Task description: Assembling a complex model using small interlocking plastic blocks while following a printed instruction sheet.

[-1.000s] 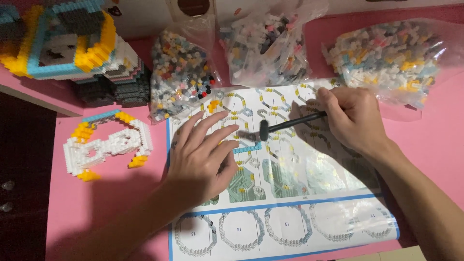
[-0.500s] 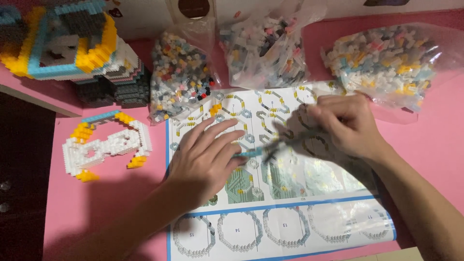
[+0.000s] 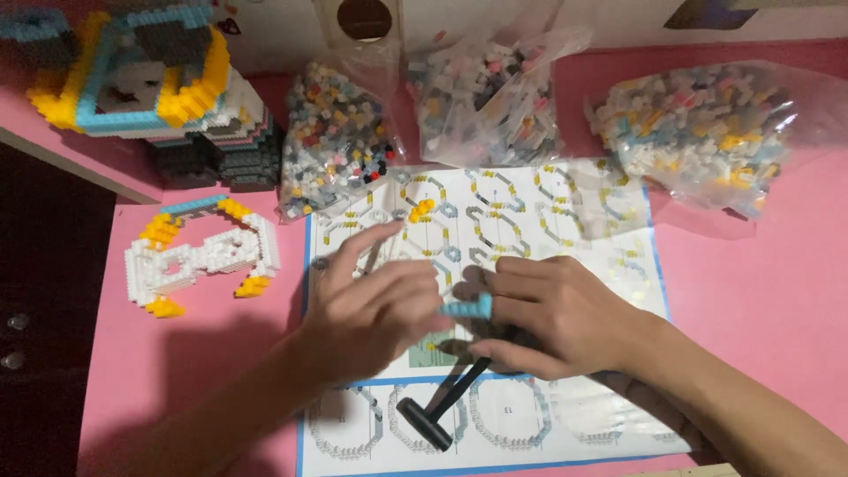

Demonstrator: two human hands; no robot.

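Observation:
My left hand (image 3: 375, 300) is blurred and lies on a printed instruction sheet (image 3: 565, 221), index finger stretched out, the other fingers pinching a small light blue brick piece (image 3: 468, 307). My right hand (image 3: 561, 314) meets it from the right, fingertips touching the same piece. It also grips a black hammer-like tool (image 3: 428, 420), whose handle runs out from under the palm down to the left, with its head over the sheet's lower edge.
Three clear bags of small mixed bricks (image 3: 340, 141) (image 3: 490, 102) (image 3: 707, 128) lie behind the sheet. A white and yellow part-built model (image 3: 199, 256) sits left on the pink table (image 3: 760, 291); a larger brick model (image 3: 141, 79) stands at back left. The table's left edge drops into darkness.
My right hand came down and left from the sheet's upper right to meet my left hand. The black tool swung from pointing left to hanging down below the hands.

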